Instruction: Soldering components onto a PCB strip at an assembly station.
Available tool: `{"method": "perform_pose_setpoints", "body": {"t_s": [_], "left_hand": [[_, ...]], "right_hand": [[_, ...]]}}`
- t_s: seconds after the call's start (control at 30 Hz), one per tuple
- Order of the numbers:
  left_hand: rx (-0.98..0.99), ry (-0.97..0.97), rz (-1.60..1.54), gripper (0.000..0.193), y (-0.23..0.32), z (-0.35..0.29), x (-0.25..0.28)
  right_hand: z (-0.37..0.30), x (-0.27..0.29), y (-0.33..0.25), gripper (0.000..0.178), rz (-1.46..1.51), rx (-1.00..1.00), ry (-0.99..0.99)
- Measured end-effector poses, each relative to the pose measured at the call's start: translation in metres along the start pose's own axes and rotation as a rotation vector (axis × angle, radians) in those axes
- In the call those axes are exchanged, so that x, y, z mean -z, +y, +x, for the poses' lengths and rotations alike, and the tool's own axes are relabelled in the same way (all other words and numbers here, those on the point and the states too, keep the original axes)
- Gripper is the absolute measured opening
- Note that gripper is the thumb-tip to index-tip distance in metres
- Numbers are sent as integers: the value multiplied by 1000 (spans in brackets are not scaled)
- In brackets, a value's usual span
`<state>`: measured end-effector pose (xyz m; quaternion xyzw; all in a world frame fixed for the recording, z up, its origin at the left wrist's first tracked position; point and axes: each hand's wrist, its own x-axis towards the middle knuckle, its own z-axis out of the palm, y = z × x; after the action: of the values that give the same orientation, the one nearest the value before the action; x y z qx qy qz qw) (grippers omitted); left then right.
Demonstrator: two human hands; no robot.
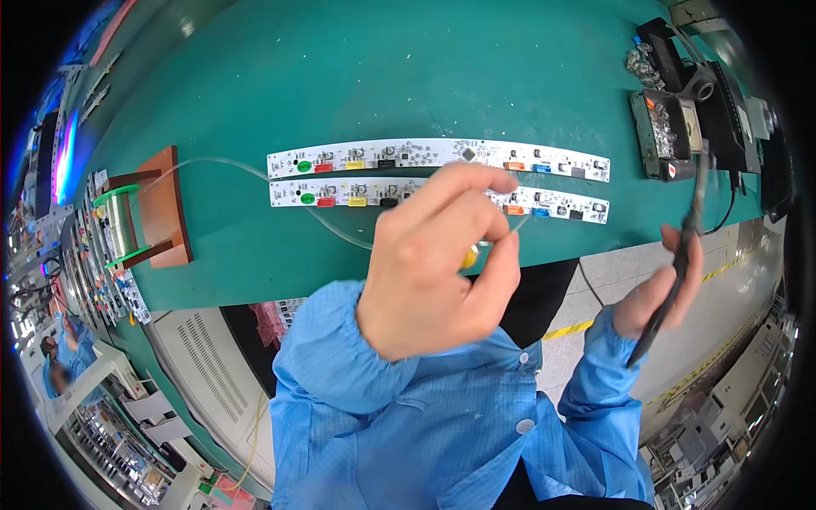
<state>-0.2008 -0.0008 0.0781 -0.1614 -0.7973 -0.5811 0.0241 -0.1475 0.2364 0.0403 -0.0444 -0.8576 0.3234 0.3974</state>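
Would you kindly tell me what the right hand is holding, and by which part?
The right hand holds a soldering iron by its dark handle.

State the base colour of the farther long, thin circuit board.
White: the farther long, thin circuit board, best seen in the head view.

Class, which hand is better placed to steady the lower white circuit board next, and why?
Probably the left hand: it overlaps the lower board in view; the right hand, farther right, holds a dark tool.
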Motion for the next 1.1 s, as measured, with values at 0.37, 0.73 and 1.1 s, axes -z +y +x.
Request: {"method": "perform_pose_setpoints", "body": {"t_s": [0.37, 0.73, 1.1], "left_hand": [[99, -14, -415, 12, 9, -43, -14], [-123, 30, -31, 20, -1, -31, -3], [180, 561, 669, 19, -33, -85, 89]], "right_hand": [[-2, -3, -12, 36, 274, -52, -143], [-1, -33, -27, 55, 248, 140, -418], [3, -45, -11, 47, 111, 2, -241]]}}
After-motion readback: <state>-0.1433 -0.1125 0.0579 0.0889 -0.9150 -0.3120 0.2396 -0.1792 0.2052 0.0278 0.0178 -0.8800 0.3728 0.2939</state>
